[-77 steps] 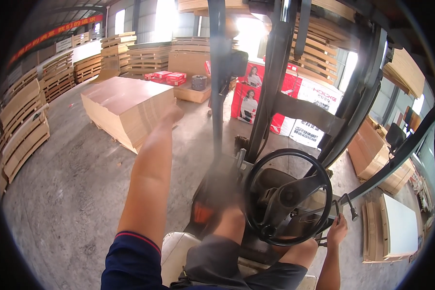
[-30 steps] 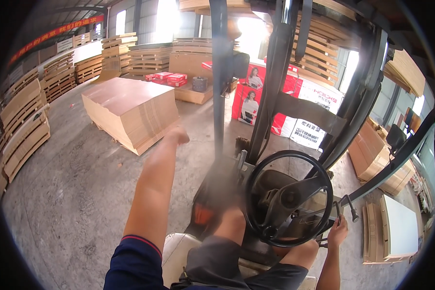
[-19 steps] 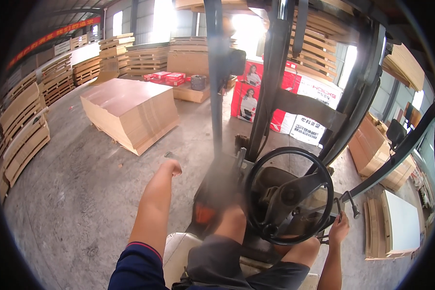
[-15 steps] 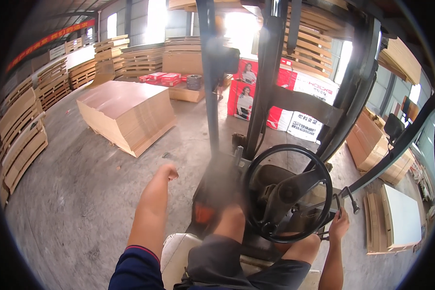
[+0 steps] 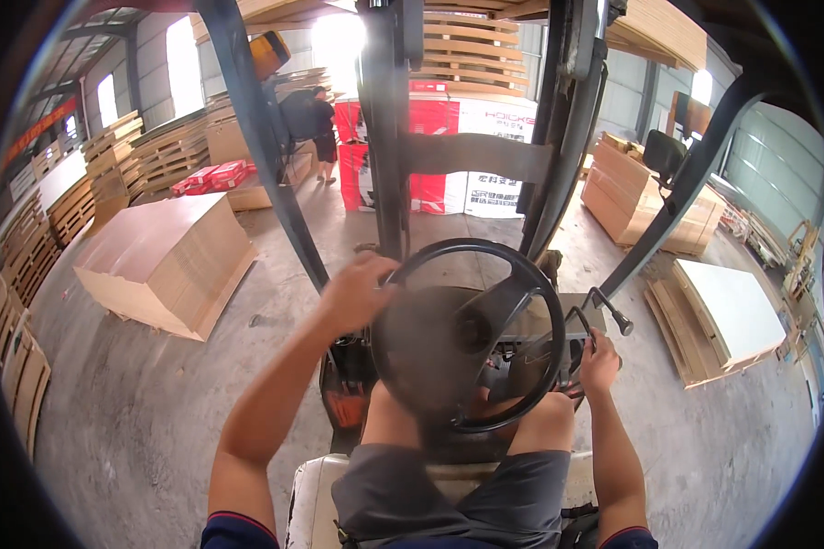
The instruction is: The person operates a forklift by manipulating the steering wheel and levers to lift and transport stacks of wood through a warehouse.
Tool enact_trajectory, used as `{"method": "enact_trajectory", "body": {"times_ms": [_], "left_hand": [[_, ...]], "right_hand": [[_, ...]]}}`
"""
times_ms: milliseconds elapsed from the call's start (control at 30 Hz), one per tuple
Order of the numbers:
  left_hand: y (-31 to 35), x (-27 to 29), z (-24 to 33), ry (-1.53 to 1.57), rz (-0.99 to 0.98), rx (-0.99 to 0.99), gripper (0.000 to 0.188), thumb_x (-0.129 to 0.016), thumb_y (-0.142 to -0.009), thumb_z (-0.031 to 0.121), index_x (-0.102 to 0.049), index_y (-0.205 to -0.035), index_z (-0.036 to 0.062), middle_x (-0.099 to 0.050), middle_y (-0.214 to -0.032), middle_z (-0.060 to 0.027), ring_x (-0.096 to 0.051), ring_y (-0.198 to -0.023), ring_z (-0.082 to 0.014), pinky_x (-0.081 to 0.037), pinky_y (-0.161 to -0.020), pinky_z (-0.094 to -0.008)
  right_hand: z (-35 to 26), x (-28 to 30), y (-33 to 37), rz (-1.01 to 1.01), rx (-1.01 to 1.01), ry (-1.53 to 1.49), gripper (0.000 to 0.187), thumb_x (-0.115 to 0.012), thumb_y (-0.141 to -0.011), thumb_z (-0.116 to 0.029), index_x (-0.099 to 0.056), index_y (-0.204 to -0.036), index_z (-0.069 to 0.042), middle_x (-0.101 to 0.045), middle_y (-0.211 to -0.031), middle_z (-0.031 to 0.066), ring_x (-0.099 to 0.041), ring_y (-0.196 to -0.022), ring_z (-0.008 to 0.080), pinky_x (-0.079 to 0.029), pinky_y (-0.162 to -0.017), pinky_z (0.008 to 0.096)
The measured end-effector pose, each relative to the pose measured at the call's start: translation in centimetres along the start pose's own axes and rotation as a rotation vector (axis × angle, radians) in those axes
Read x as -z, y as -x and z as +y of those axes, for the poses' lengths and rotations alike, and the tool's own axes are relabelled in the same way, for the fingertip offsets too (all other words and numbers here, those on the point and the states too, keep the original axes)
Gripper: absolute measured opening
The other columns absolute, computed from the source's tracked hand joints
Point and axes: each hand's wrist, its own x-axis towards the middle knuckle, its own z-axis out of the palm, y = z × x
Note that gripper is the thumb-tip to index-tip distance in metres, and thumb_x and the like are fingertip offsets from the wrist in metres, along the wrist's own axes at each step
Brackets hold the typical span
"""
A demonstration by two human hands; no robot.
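Observation:
I sit at a forklift with its black steering wheel (image 5: pixel 558 302) in front of me. My left hand (image 5: pixel 362 291) is closed at the wheel's upper left rim, fingertips partly hidden. To the right of the wheel, my right hand (image 5: pixel 600 361) is closed around a control lever, mostly covered by the fingers. Just above that hand rises another black lever (image 5: pixel 621 322) with a knob. Past the wheel stands the forklift mast (image 5: pixel 476 157), with a dark crossplate. A grey blur covers part of the wheel's left half.
Stacked boards (image 5: pixel 169 261) sit on the floor to the left; white-topped boards (image 5: pixel 728 311) lie to the right. Beyond the mast are red-and-white wrapped stacks (image 5: pixel 449 188). A person in dark clothes (image 5: pixel 324 128) stands near them. Another board stack (image 5: pixel 650 201) is at far right.
My left hand has come from out over the floor at the left to the wheel's rim. The view has swung right, and a person now shows beyond the left post. My right hand stays by the levers.

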Motion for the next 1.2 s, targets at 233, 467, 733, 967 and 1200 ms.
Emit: {"method": "enact_trajectory", "body": {"times_ms": [233,467,733,967,1200], "left_hand": [[-1.1,-8.9,8.8,0.233,-0.107,-0.229,0.05,-0.07,-0.086,0.029,-0.06,-0.13,0.0059,-0.057,-0.131,-0.0192,-0.051,-0.126,-0.0387,-0.041,-0.107,-0.0471],[2.1,-13.5,10.7,0.019,-0.099,-0.2,0.057,-0.072,-0.083,0.027,-0.057,-0.135,0.0087,-0.04,-0.147,-0.013,-0.041,-0.134,-0.035,-0.037,-0.11,-0.0495],[3.0,-16.8,11.6,0.055,0.013,-0.123,0.056,-0.072,-0.076,0.018,-0.06,-0.13,0.0068,-0.043,-0.145,-0.0138,-0.042,-0.133,-0.0356,-0.038,-0.108,-0.0498],[2.8,-18.2,12.3,0.139,0.131,-0.066,0.053,-0.071,-0.074,0.014,-0.063,-0.127,0.0056,-0.046,-0.142,-0.0151,-0.045,-0.13,-0.0373,-0.04,-0.104,-0.0508],[3.4,-17.9,12.0,0.126,0.071,0.005,0.052,-0.072,-0.074,0.014,-0.065,-0.125,0.0054,-0.051,-0.14,-0.0159,-0.048,-0.128,-0.0363,-0.042,-0.106,-0.0486]], "right_hand": [[0.1,0.6,0.1,0.0,-0.003,-0.018,0.026,-0.063,-0.092,-0.012,-0.069,-0.116,-0.005,-0.071,-0.105,0.0168,-0.068,-0.091,0.0378,-0.054,-0.081,0.0451],[-1.0,1.7,0.7,-0.011,0.043,-0.032,0.025,-0.062,-0.094,-0.012,-0.068,-0.117,-0.003,-0.071,-0.101,0.0189,-0.068,-0.09,0.0382,-0.053,-0.078,0.0447],[0.1,0.3,0.2,-0.013,-0.065,-0.043,0.026,-0.062,-0.095,-0.018,-0.07,-0.116,-0.006,-0.072,-0.108,0.0184,-0.068,-0.099,0.0384,-0.052,-0.087,0.046],[-0.5,0.7,0.1,-0.043,-0.082,-0.069,0.028,-0.062,-0.093,-0.016,-0.069,-0.118,-0.005,-0.071,-0.111,0.0179,-0.067,-0.102,0.0364,-0.052,-0.087,0.0449],[-0.9,0.7,0.9,0.007,-0.047,-0.078,0.023,-0.062,-0.094,-0.015,-0.069,-0.113,-0.004,-0.071,-0.104,0.0166,-0.067,-0.096,0.0365,-0.05,-0.084,0.0443]]}}
